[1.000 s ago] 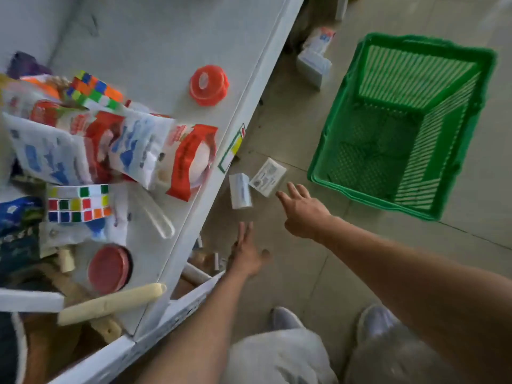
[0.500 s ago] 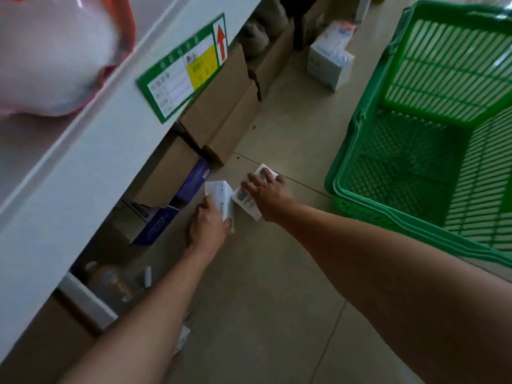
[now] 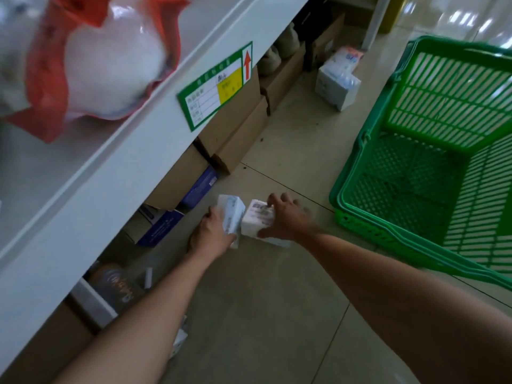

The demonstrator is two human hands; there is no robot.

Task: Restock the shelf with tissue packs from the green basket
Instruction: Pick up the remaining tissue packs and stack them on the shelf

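Left pack: gripped by my left hand. Right pack: gripped by my right hand. Both low by the floor, between shelf and basket. I'd lift squarely, clearing the shelf's edge.

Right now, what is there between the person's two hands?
The head view shows a white tissue pack in the left hand and a second tissue pack in the right hand, side by side, filling the gap.

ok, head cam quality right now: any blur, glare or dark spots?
Head view: red-and-white bag on the shelf is badly blurred; right hand gripping a tissue pack smears slightly; boxes under the shelf sit in deep shadow; glare streaks the floor top right.
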